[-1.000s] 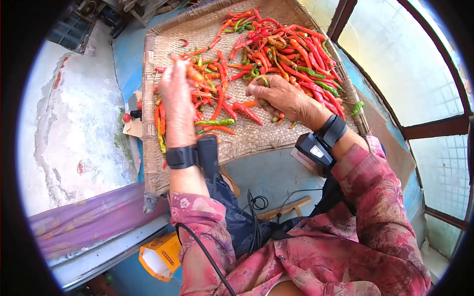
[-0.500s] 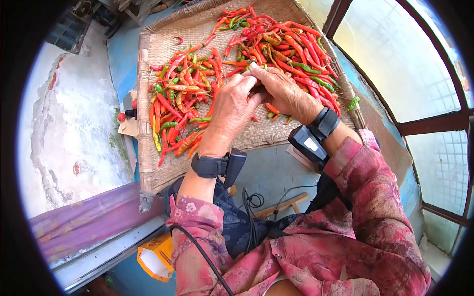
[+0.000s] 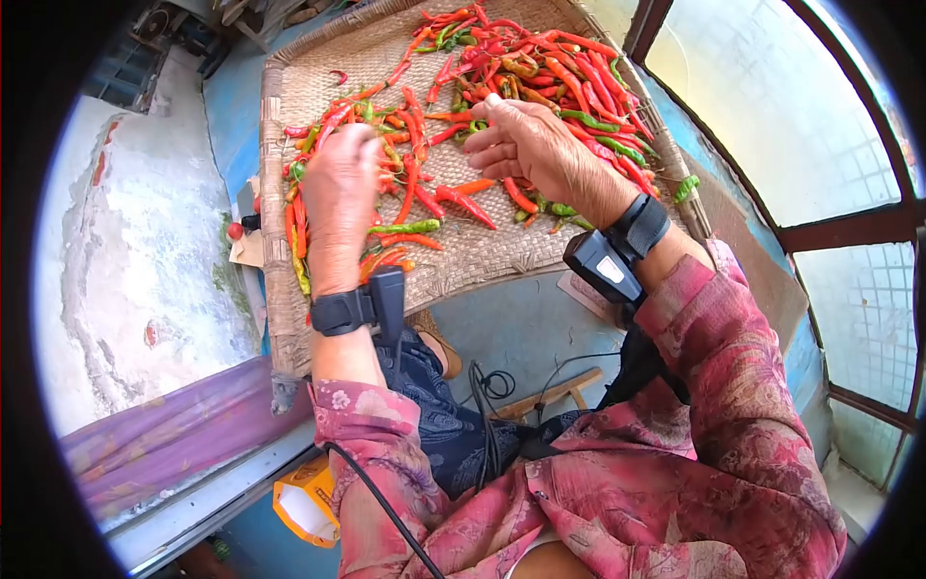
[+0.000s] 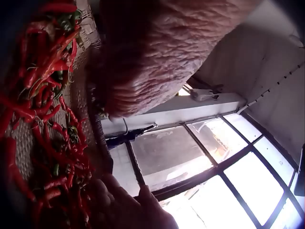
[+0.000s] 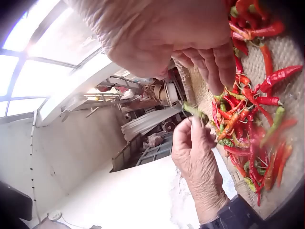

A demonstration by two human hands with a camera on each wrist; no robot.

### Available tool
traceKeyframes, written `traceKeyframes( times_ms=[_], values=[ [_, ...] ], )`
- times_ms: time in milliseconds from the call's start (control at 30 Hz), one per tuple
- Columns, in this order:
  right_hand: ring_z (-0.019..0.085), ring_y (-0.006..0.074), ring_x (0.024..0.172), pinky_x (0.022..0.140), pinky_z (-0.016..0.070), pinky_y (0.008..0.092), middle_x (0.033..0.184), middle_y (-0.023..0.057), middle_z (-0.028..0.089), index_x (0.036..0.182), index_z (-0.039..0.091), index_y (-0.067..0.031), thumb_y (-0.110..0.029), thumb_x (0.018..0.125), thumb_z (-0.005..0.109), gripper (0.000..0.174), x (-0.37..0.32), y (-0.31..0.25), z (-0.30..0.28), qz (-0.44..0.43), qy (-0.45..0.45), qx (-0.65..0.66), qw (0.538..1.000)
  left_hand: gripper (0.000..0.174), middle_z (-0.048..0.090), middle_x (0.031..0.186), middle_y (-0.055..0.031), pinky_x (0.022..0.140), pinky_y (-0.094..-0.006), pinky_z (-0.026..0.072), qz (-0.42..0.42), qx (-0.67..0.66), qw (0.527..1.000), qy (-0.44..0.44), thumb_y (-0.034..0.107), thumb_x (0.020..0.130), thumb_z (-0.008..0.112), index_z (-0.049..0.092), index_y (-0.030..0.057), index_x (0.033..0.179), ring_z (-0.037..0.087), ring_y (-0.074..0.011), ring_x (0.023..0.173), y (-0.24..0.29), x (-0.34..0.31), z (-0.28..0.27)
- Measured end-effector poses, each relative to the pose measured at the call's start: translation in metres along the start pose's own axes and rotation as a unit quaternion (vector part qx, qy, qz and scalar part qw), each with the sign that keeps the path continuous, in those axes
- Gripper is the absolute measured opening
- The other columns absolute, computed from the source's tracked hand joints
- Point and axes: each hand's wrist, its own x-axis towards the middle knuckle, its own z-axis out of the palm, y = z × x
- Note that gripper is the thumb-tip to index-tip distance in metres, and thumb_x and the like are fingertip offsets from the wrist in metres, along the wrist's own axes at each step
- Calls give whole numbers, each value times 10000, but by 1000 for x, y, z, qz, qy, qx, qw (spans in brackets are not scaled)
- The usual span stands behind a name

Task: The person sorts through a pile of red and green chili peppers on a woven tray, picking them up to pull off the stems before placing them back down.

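My left hand (image 3: 342, 193) is over the left pile of chili peppers (image 3: 410, 183) in the woven tray, blurred in the head view. The right wrist view shows this left hand (image 5: 200, 164) pinching a green chili pepper (image 5: 195, 112) between thumb and fingers. Facing it, my right hand (image 3: 540, 154) hovers in front of the larger heap of red chili peppers (image 3: 588, 82). Its fingers are loosely extended, and nothing shows in them. Several green chili peppers (image 3: 559, 209) lie on the weave below that hand.
The square woven tray (image 3: 502, 253) has a raised rim (image 3: 273, 193). Windows (image 3: 772, 116) stand at the right, a white wall (image 3: 145, 251) at the left. Cables (image 3: 492, 386) and a wooden piece (image 3: 555, 396) are below the tray, with a yellow box (image 3: 309, 507) at the lower left.
My left hand came from the left pile to meet my right hand, then went back left. The right hand's curled fingers have loosened, and more green chili peppers show beneath it.
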Motion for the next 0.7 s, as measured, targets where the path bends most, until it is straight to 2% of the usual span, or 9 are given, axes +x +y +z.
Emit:
traceKeyframes(
  times_ms=[100,167,233,267,300,367,500,600,700],
  values=[
    [576,156,734,642,495,270,859,121,579,1087,489,31,-419,903,450,487,2,-2,-10,-16,20,30,999,333,625,763,-99,625,-363,475,-47,123,989,62,172,775,643,561,104,1090,612,-255,682,-11,0,-2],
    [556,138,695,620,487,259,822,98,569,1074,497,26,-415,900,456,475,1,-5,-11,-13,37,44,998,369,607,729,-104,642,-369,478,-29,54,997,-53,152,753,649,549,90,1103,607,-270,690,5,-3,9],
    [553,131,681,603,482,252,816,90,572,1062,503,21,-409,898,463,462,-1,-8,-12,-32,16,47,998,364,590,891,-135,752,-379,479,121,-18,979,-162,90,711,640,560,87,1066,586,-287,847,6,-16,39],
    [549,127,659,594,478,249,797,83,572,1063,507,20,-405,896,466,458,-1,-10,-11,-21,25,48,998,347,575,974,-135,807,-389,464,128,49,969,-207,47,703,616,573,89,1044,553,-294,946,13,-27,54],
    [549,127,659,594,478,249,797,83,572,1063,507,20,-405,896,466,458,-2,-12,-10,-22,28,48,998,282,573,947,-140,807,-398,459,149,73,959,-231,23,691,595,576,57,971,536,-308,954,19,-31,69],
    [574,96,659,585,477,224,780,30,579,1055,533,-50,-340,925,453,327,-5,-17,-11,-7,25,55,998,220,570,915,-150,775,-400,465,187,149,940,-244,35,687,580,564,36,906,540,-314,906,18,-37,94],
    [523,103,620,559,456,252,764,58,570,1050,524,4,-394,903,456,429,-7,-21,-16,-51,41,18,998,144,584,888,-142,750,-386,474,199,159,940,-227,54,701,574,577,36,844,550,-291,892,26,-36,99],
    [518,108,618,552,449,257,763,53,569,1033,531,-5,-387,903,450,411,-6,-24,-19,-51,50,11,997,143,585,881,-142,739,-383,482,183,161,940,-241,84,695,584,581,39,830,562,-287,883,26,-31,91],
    [531,119,622,555,456,263,758,55,576,1005,543,-3,-378,896,460,400,-2,-21,-21,-65,58,-9,996,138,599,843,-150,702,-364,486,103,104,971,-187,110,707,576,584,26,815,589,-289,809,24,-14,70]
  ],
)
